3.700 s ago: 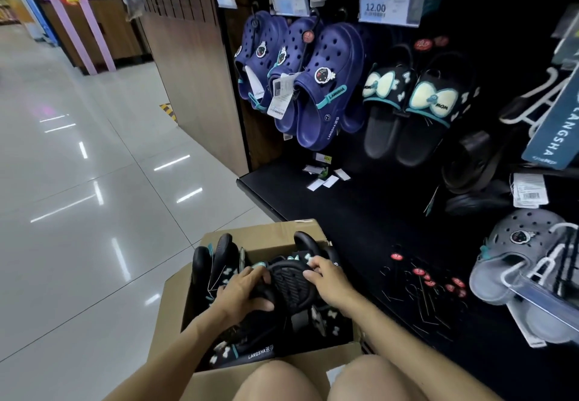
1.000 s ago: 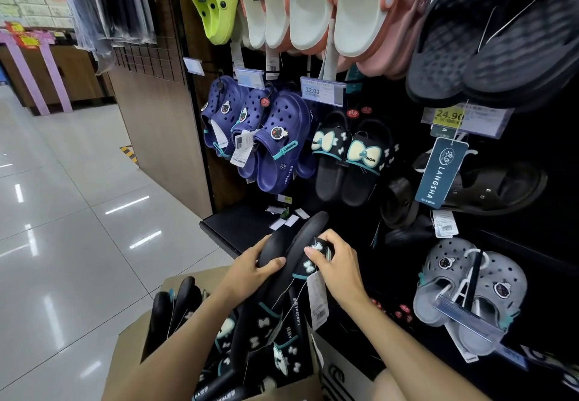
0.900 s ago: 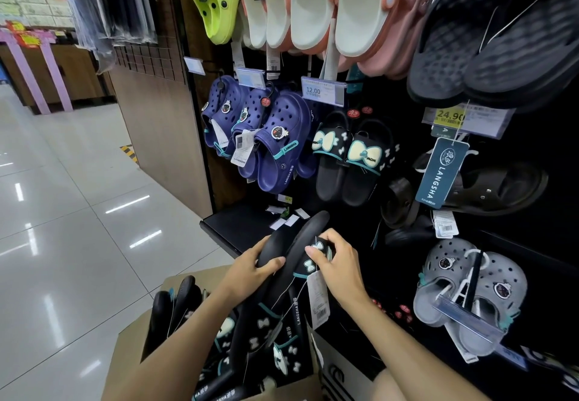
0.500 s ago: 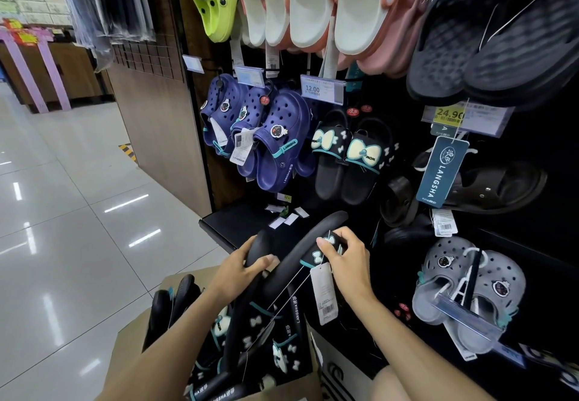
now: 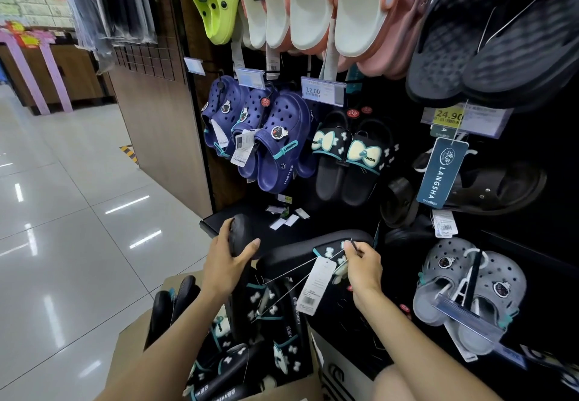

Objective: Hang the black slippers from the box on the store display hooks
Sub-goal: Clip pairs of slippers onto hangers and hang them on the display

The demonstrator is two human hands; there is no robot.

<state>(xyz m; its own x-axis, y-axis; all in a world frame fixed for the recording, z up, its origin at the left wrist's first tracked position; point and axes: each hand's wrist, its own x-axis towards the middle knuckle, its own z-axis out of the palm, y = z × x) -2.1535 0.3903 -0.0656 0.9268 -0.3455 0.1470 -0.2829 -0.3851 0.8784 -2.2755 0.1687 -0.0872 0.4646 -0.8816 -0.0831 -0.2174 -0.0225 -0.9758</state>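
My left hand [image 5: 227, 261] grips one black slipper [image 5: 239, 234] by its end, above the cardboard box [image 5: 131, 353]. My right hand [image 5: 363, 264] pinches the strap of a second black slipper [image 5: 300, 251] with white bows. A white price tag [image 5: 315, 286] hangs from it on thin strings. Several more black bow slippers [image 5: 250, 338] fill the box. A matching black pair [image 5: 347, 156] hangs on the display wall under the 12.00 price label [image 5: 322, 91].
Navy clogs [image 5: 266, 137] hang left of the matching pair. Green, white and pink clogs hang above, dark sandals [image 5: 488, 190] and grey clogs [image 5: 470, 291] to the right. A black shelf [image 5: 266, 222] juts out at the wall's foot. Glossy floor tiles [image 5: 78, 228] lie on the left.
Both hands lifted a tied pair of slippers out of the box and pulled the two apart; the left slipper moved left, the right one tilted flatter, and the tag strings stretched.
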